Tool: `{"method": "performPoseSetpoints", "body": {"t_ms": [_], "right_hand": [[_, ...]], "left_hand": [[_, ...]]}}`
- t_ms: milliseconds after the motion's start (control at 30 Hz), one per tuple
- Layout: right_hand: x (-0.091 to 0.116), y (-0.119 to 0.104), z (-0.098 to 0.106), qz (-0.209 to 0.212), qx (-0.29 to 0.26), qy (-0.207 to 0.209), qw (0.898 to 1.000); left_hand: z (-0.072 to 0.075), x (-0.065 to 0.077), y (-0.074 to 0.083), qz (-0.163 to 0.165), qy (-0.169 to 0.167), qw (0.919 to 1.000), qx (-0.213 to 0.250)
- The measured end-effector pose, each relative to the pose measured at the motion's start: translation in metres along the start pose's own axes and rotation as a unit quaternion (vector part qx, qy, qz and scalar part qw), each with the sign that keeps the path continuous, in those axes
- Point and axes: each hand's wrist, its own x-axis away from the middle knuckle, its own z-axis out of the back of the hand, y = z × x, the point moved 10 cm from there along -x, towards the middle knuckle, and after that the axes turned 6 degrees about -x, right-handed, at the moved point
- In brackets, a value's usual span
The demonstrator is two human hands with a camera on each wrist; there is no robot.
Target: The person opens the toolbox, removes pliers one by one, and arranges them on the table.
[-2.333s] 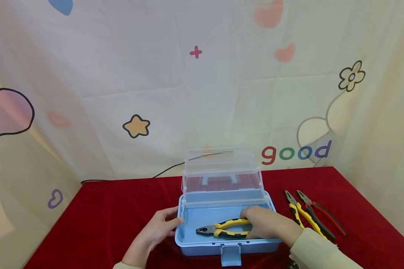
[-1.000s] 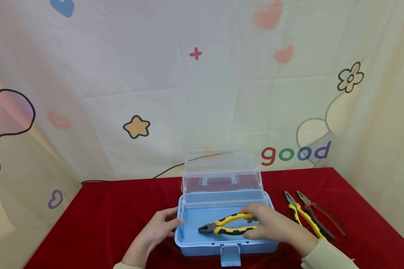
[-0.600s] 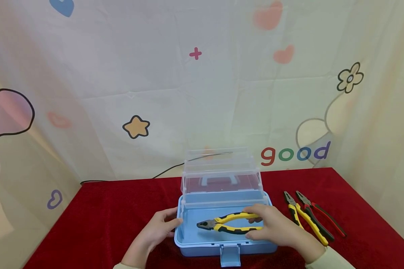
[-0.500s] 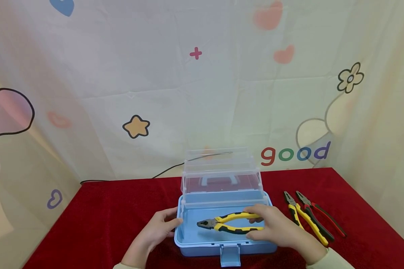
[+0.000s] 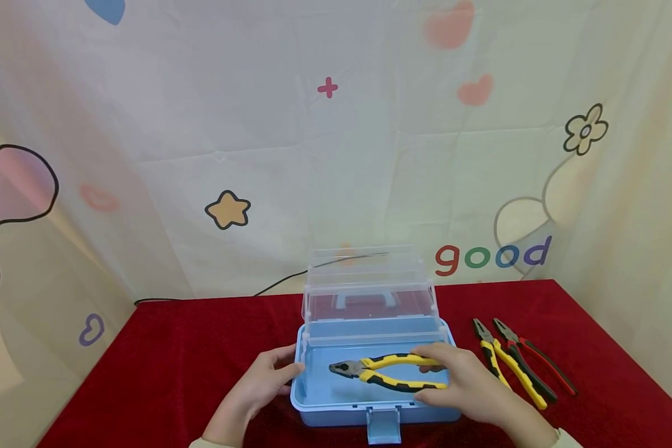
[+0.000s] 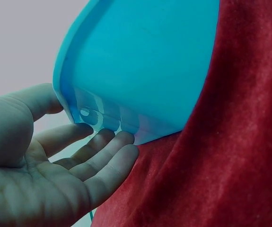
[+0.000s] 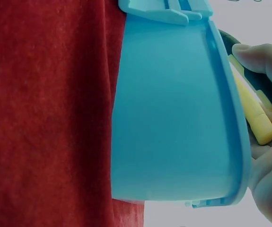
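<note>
In the head view a pair of combination pliers (image 5: 349, 369) with yellow-and-black handles is held over the light blue toolbox (image 5: 325, 407). The right hand (image 5: 463, 381) grips the handle ends between thumb and fingers. The pliers' grey nose points left and their handles are spread. At the toolbox's left end, the left hand (image 5: 266, 376) holds the rim and side wall, thumb at the rim. In the left wrist view its fingers (image 6: 112, 170) lie against the blue wall. The right wrist view shows the yellow handle (image 7: 254, 113) against the palm, beyond the toolbox wall.
The toolbox's clear lid (image 5: 369, 274) stands raised at the back, its front latch (image 5: 383, 426) hanging down. Yellow-and-black pliers (image 5: 506, 361) and red-and-black pliers (image 5: 537, 361) lie right of the toolbox on the red cloth (image 5: 201, 354). A thin black cable (image 5: 280, 283) runs behind.
The right hand has drawn the yellow-and-black pliers slightly up and to the right inside the toolbox, and their handles have spread wider. The left hand has stayed on the toolbox's left end.
</note>
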Motion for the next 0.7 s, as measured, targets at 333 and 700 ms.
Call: {"method": "performPoseSetpoints", "body": {"t_ms": [333, 700], "right_hand": [[0.01, -0.005, 0.005, 0.017, 0.022, 0.036, 0.999], [0.018, -0.003, 0.018, 0.007, 0.025, 0.08, 0.996]], "left_hand": [[0.0, 0.0, -0.001, 0.001, 0.004, 1.0, -0.003], [0.0, 0.0, 0.0, -0.003, 0.003, 1.0, 0.0]]}}
